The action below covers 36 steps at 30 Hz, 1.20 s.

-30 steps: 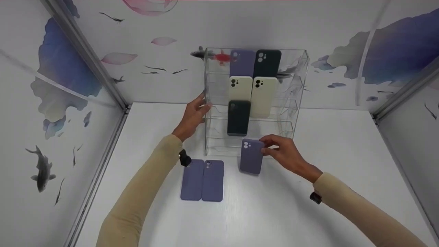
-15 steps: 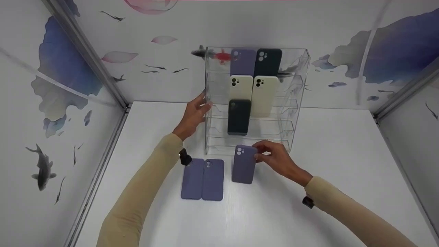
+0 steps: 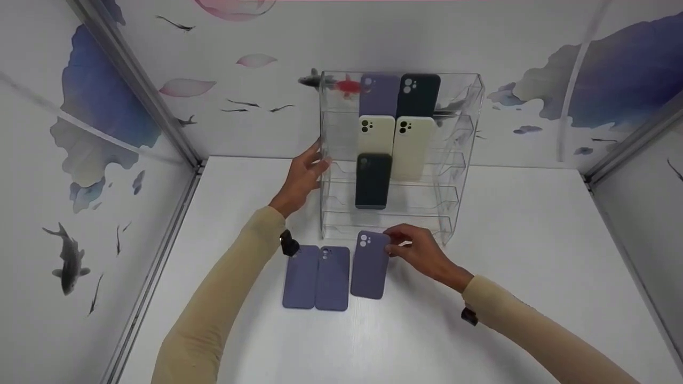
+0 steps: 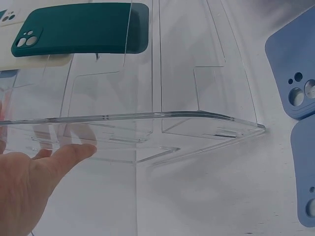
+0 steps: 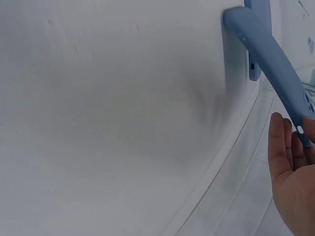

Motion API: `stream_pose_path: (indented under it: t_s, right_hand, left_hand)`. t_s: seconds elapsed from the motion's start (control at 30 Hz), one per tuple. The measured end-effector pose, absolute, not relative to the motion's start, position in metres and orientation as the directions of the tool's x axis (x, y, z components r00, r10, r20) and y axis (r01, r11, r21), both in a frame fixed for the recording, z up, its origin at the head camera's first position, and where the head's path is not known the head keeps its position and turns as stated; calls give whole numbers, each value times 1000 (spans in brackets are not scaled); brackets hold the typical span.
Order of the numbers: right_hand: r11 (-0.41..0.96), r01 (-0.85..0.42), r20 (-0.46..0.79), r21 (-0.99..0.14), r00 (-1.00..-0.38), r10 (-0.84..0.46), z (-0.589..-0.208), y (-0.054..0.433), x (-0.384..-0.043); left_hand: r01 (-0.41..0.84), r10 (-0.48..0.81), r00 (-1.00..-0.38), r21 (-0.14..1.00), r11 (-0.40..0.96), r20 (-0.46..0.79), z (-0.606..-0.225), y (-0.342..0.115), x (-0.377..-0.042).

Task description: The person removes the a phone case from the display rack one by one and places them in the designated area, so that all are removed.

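Note:
My right hand pinches a purple phone case by its upper right edge. In the right wrist view the case leans at a slant, its far end down at the white table and its near end raised between thumb and fingers. Just left of it, two purple phone cases lie flat side by side. My left hand rests against the left side panel of a clear acrylic tiered rack; in the left wrist view its thumb lies along the outer face of that panel.
On the rack's upper tiers lean a purple case, a dark green case and two cream cases. Another dark green case stands lower, in front. A patterned wall rises behind the white table.
My right hand has moved left and toward me with the purple case, bringing it from in front of the rack to beside the two flat cases. The left hand stays at the rack.

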State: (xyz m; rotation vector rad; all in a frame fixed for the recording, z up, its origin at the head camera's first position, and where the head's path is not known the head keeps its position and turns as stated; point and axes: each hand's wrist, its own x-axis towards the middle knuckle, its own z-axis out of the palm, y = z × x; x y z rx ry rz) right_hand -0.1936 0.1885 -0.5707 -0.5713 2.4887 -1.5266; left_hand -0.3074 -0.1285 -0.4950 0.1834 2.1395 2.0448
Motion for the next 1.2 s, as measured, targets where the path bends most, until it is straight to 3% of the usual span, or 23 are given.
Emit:
stream_pose_path:
  t_s: [0.5,0.93,1.2]
  right_hand:
    - [455,-251,44,-854,-907,-418,-592,179,-192]
    - [511,-205,-44,-835,-900,-434,-604,177,-182]
    - [571,-296,-1,-765,-887,-461,-608,171,-186]
  left_hand:
    - [-33,211,-977,999,39,-40,-494,-130,-307]
    - [-17,208,-978,998,57,-29,-495,-130,-306]
    - [-29,213,-976,999,45,-38,-494,-130,-306]
